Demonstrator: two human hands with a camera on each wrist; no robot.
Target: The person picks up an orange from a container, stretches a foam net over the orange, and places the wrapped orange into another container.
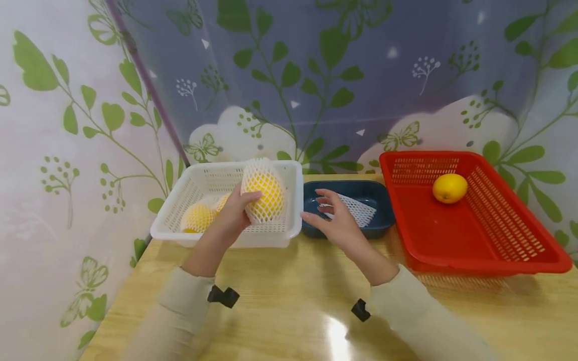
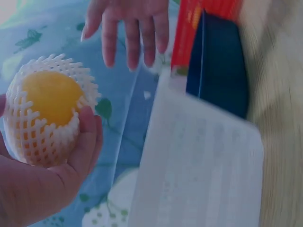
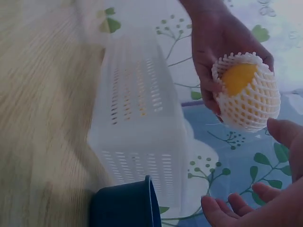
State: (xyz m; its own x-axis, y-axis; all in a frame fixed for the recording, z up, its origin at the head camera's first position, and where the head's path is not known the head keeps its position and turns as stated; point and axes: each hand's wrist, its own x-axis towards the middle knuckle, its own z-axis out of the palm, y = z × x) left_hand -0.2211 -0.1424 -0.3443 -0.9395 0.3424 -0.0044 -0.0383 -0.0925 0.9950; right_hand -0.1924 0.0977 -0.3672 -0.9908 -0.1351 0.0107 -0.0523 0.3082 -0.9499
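Note:
My left hand (image 1: 231, 214) holds a yellow fruit (image 1: 265, 196) in a white foam net sleeve above the white basket (image 1: 295, 200). In the left wrist view the sleeve (image 2: 35, 137) is open at one end, where bare fruit (image 2: 52, 94) shows. The right hand (image 1: 339, 225) hovers over the dark blue bin (image 1: 384, 231) with fingers spread, holding nothing. In the right wrist view its fingertips (image 3: 279, 127) are close to the sleeved fruit (image 3: 251, 94); whether they touch cannot be told. An empty foam net sleeve (image 1: 361, 211) lies in the blue bin.
Sleeved fruit (image 1: 198, 216) lies in the white basket, partly hidden by my left arm. To the right stands a red basket (image 1: 433, 235) with one bare yellow fruit (image 1: 449, 188) inside. All stand on a wooden table (image 1: 289, 291) against a leaf-patterned backdrop (image 1: 298, 65).

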